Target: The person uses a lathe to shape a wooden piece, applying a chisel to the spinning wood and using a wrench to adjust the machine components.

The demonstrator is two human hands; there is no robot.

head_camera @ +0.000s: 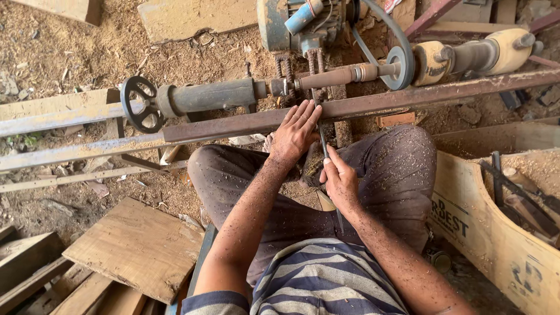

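**Operator:** Report hand positions.

**Inspector:** The left hand (296, 133) lies flat with fingers spread, pressing on the tool rest (245, 122), the long rusty bar that runs left to right across the lathe. Its fingertips touch the chisel (322, 140) just where the blade crosses the bar. The right hand (340, 182), nearer the body, is closed around the chisel's shaft, thumb on top. The chisel tip points far, up at the spindle (335, 77), a slim wooden piece mounted between the tailstock (207, 96) on the left and the pulley (399, 64) on the right. Whether the tip touches the wood, I cannot tell.

**Operator:** Primary hazard?

**Inspector:** In my judgement, a catch. If the edge digs in too steeply, the spindle may grab it and wrench the chisel down or out of the right hand's hold. The left fingers sit close to the wood and could be drawn toward it.

**Operator:** Secondary hazards?

**Inspector:** The belt (379, 29) runs unguarded just right of the working point; a hand sliding right along the rest would come near it. The spindle is thin, so heavy pressure could flex or snap it. Shavings cover the lap (396, 175) and both forearms, which could make the grip slip.

**Operator:** Anything else nearby?

**Inspector:** A wooden box (496, 233) of spare tools stands at the right, well apart from the hands. Planks (137, 248) lie at the near left.
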